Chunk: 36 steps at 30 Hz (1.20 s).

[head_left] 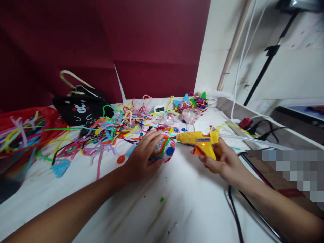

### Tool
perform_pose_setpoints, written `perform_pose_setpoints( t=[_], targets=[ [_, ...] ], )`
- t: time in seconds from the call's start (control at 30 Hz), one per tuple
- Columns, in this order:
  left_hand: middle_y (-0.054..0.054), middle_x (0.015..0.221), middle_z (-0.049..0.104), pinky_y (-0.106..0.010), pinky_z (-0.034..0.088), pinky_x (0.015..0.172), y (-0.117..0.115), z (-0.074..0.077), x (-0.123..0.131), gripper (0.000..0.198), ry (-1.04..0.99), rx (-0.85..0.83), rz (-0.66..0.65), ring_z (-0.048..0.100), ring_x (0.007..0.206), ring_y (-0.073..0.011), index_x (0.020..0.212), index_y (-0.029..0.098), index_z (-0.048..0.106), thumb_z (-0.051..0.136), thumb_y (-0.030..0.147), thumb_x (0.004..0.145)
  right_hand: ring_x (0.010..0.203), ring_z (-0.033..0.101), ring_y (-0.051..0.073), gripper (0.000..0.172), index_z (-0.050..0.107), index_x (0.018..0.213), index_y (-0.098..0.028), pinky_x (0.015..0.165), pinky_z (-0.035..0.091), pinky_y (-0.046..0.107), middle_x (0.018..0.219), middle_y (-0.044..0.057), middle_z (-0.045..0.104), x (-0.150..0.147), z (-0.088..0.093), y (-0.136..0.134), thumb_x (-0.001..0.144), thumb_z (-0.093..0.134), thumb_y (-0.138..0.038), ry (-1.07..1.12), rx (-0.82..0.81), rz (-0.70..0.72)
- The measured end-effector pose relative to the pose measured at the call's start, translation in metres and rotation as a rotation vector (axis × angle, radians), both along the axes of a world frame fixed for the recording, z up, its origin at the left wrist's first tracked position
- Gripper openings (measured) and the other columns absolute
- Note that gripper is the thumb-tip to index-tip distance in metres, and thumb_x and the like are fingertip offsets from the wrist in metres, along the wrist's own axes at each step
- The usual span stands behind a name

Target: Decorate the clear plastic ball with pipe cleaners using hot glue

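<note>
My left hand (143,153) is wrapped round a clear ball decorated with coloured pipe cleaners (164,148), holding it on the white table (177,202). My right hand (224,160) grips the handle of a yellow hot glue gun (199,140). The gun's nozzle points left at the ball and nearly touches its right side. An orange light glows on the gun's body.
A tangle of loose pipe cleaners (106,135) covers the table behind the ball. Behind it lie a black bear-face bag (81,108), a small digital timer (159,109), clear balls (191,115) and a colourful cat figure (192,102). A red bag of pipe cleaners (22,135) sits left. Black cables (235,209) run at right.
</note>
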<state>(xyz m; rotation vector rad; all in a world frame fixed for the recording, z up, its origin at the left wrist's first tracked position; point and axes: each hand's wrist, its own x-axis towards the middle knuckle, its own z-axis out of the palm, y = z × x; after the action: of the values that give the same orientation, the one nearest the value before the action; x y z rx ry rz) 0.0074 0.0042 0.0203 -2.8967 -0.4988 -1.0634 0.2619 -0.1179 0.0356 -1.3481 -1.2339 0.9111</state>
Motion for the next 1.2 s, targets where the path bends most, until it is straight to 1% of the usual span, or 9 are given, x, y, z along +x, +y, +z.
perform_pose_setpoints(
  t=[0.13,0.27,0.33,0.57,0.73,0.97,1.1,1.2],
  targets=[
    [-0.017,0.148,0.042,-0.056,0.037,0.115,0.0004,-0.0011,-0.0005,0.072,0.007,-0.011,0.014,0.039,0.139,-0.0358,0.150,0.022,0.029,0.061,0.033,0.087,0.059,0.054,0.013,0.035,0.047,0.097,-0.025,0.046,0.040,0.024,0.086,0.003,0.065,-0.0008,-0.0010,-0.0008,0.075,0.069,-0.040,-0.028,0.028,0.009],
    [-0.017,0.148,0.041,-0.054,0.035,0.116,0.0013,-0.0027,-0.0008,0.072,0.001,-0.006,0.008,0.039,0.140,-0.0341,0.151,0.020,0.029,0.061,0.032,0.087,0.059,0.053,0.013,0.031,0.048,0.095,-0.025,0.046,0.039,0.024,0.089,0.003,0.067,-0.0025,0.0002,-0.0011,0.075,0.068,-0.037,0.004,0.015,0.037],
    [-0.017,0.148,0.041,-0.053,0.034,0.117,0.0014,-0.0029,-0.0010,0.072,0.003,0.003,0.004,0.038,0.140,-0.0336,0.150,0.019,0.030,0.061,0.033,0.087,0.058,0.053,0.012,0.031,0.048,0.095,-0.025,0.046,0.040,0.024,0.088,0.003,0.066,-0.0037,0.0009,-0.0012,0.075,0.069,-0.036,0.023,0.005,0.045],
    [-0.017,0.146,0.043,-0.052,0.036,0.117,-0.0002,-0.0026,-0.0006,0.072,-0.008,0.007,0.006,0.040,0.139,-0.0332,0.150,0.019,0.030,0.062,0.030,0.086,0.057,0.051,0.012,0.033,0.047,0.095,-0.024,0.047,0.041,0.024,0.085,0.002,0.064,-0.0076,0.0032,-0.0002,0.075,0.070,-0.037,0.033,-0.002,0.048],
    [-0.017,0.146,0.043,-0.051,0.035,0.117,-0.0006,-0.0020,-0.0002,0.072,-0.014,0.012,0.004,0.040,0.139,-0.0324,0.149,0.018,0.030,0.062,0.029,0.086,0.056,0.050,0.011,0.038,0.047,0.101,-0.024,0.046,0.040,0.024,0.087,0.002,0.064,-0.0080,0.0045,-0.0003,0.075,0.071,-0.040,0.059,-0.021,0.066],
    [-0.018,0.144,0.044,-0.054,0.035,0.116,-0.0007,-0.0009,-0.0002,0.068,-0.020,0.024,-0.015,0.040,0.138,-0.0335,0.148,0.016,0.032,0.060,0.030,0.087,0.055,0.050,0.010,0.045,0.047,0.103,-0.022,0.047,0.040,0.024,0.088,0.002,0.063,-0.0084,0.0071,-0.0010,0.075,0.073,-0.046,0.094,-0.043,0.092],
    [-0.019,0.144,0.044,-0.054,0.036,0.116,-0.0009,-0.0009,0.0001,0.067,-0.020,0.017,-0.010,0.041,0.138,-0.0336,0.147,0.016,0.032,0.060,0.029,0.087,0.051,0.048,0.009,0.051,0.048,0.103,-0.021,0.046,0.037,0.024,0.078,-0.001,0.060,-0.0072,0.0082,0.0005,0.072,0.077,-0.049,0.145,-0.062,0.110],
    [-0.018,0.144,0.044,-0.055,0.036,0.115,-0.0005,-0.0013,0.0002,0.067,-0.025,0.018,-0.014,0.041,0.138,-0.0339,0.148,0.016,0.032,0.059,0.028,0.087,0.049,0.046,0.009,0.049,0.049,0.101,-0.020,0.047,0.034,0.024,0.069,-0.004,0.058,-0.0063,0.0077,0.0024,0.072,0.078,-0.047,0.187,-0.085,0.117]
  ],
)
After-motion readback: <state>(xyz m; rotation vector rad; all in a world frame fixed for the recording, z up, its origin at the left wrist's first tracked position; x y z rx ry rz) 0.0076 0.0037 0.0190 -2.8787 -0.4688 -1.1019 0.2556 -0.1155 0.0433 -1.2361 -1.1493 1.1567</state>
